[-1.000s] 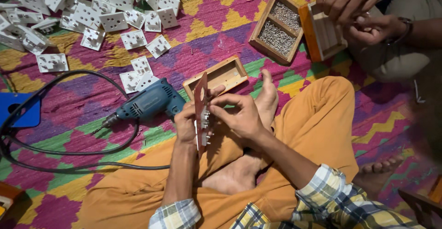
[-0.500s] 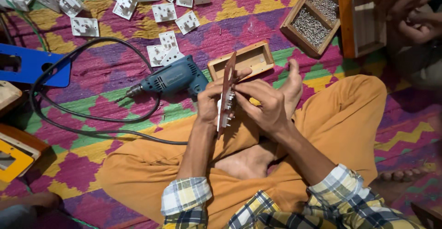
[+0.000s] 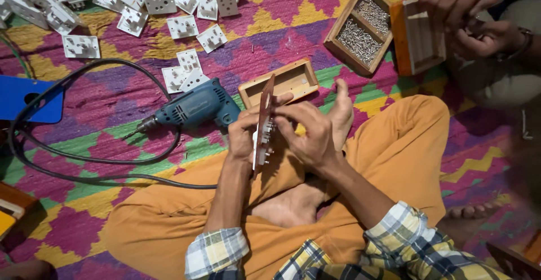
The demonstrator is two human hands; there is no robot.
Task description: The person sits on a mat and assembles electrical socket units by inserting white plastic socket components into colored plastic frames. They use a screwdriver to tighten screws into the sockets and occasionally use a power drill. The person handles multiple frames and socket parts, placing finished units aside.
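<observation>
Nearest you are your plaid sleeves and your crossed legs in orange trousers [image 3: 394, 145], with one bare foot [image 3: 341, 114] turned up just beyond your hands. Your left hand [image 3: 243, 136] and right hand [image 3: 307, 133] hold a thin brown board [image 3: 262, 123] upright and edge-on between them, above your lap. The fingers of your left hand are curled closed around the board's near-left face, thumb along its edge. The fingers of your right hand are bent over the other face, their tips pressing at small white fittings [image 3: 266, 139] fixed to the board; whether those tips pinch a loose piece you cannot tell from this angle.

Just past the board, a shallow wooden frame box [image 3: 280, 81] lies on the patterned mat [image 3: 101, 139], and beside it to your left rests a blue-green electric drill [image 3: 191, 108], its bit pointing left. Its black cable [image 3: 84, 161] loops across the mat toward a blue plastic piece [image 3: 28, 100] at the left edge.

Farther out, a wooden tray with two compartments [image 3: 360, 26] holds heaps of silver screws. At the far left, many white socket plates [image 3: 129, 4] lie scattered on the mat.

At the upper right, another person's hands [image 3: 468, 9] hold an orange-edged wooden box [image 3: 420, 35] on its side
</observation>
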